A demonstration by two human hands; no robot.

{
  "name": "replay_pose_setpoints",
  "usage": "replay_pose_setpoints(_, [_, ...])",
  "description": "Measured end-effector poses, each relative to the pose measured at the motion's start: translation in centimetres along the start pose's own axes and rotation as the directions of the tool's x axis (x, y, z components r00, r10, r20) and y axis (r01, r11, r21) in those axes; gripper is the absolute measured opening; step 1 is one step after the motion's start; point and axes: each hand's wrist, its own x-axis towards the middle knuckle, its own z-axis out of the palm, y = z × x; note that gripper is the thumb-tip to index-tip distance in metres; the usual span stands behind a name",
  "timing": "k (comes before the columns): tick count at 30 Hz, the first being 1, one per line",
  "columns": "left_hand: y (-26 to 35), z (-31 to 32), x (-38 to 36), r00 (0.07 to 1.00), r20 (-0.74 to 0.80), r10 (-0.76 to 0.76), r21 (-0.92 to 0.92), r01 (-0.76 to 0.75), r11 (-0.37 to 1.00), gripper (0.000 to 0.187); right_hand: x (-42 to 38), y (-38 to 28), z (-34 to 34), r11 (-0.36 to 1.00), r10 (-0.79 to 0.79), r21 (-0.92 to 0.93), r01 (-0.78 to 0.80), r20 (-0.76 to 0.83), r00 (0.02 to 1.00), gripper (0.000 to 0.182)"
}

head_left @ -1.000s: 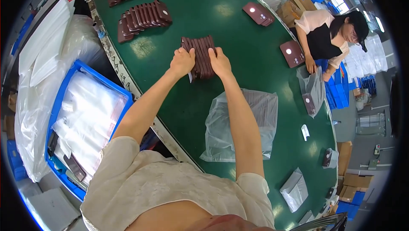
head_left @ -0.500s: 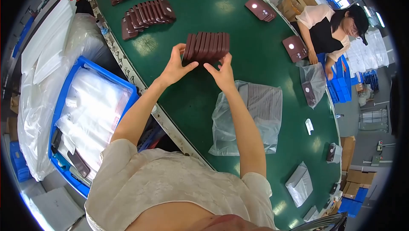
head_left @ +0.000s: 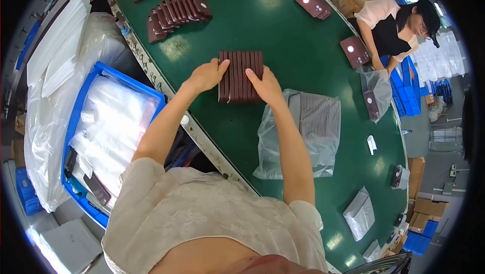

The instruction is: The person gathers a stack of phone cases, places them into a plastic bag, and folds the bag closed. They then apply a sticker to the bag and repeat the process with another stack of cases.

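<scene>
Left grip (head_left: 207, 76): closed against your brown stack (head_left: 241, 78)
Right grip (head_left: 267, 87): closed on its other end
Plastic bag (head_left: 319, 160): near right grip

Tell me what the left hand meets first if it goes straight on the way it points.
The block of thin, dark-maroon rectangular pieces, which the left hand seems to touch; exact depth is unclear.

Bright; glare on green table (head_left: 303, 56); edges fisheye-warped.
</scene>
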Motion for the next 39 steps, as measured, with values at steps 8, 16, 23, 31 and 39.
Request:
replay_pose_setpoints(8, [3.4, -0.6, -5.1, 0.975, -0.159, 0.154, -0.072, -0.167, 0.983, 0.067, -5.3, -1.2, -0.7, 0.936, -0.268, 0.139, 0.322, -0.308, 0.913, 0.068])
replay_pose_setpoints(16, [2.5, 1.1, -6.3, 0.884, -0.284, 0.372, -0.190, -0.432, 0.881, 0.085, -7.5, 0.4, 0.5, 0.897, -0.248, 0.258, 0.358, -0.375, 0.893, 0.078])
replay_pose_setpoints(23, [6.3, -3.1, -6.5, 0.992, -0.082, 0.099, 0.024, -0.098, 0.995, 0.095, -7.7, -2.7, -3.0, 0.973, -0.197, 0.070, 0.218, -0.230, 0.953, 0.066])
replay_pose_setpoints(31, [3.7, -1.0, -1.8, 0.968, 0.242, -0.073, -0.075, 0.094, 0.993, 0.100, -5.9, 1.7, 2.4, 0.985, -0.005, 0.170, 0.025, -0.119, 0.993, 0.072])
replay_pose_setpoints(39, [4.0, 1.5, -3.2, 0.997, 0.018, -0.075, 0.030, 0.075, 0.997, 0.085, -6.4, 0.1, 2.3, 0.984, 0.019, 0.179, 0.011, -0.169, 0.985, 0.073])
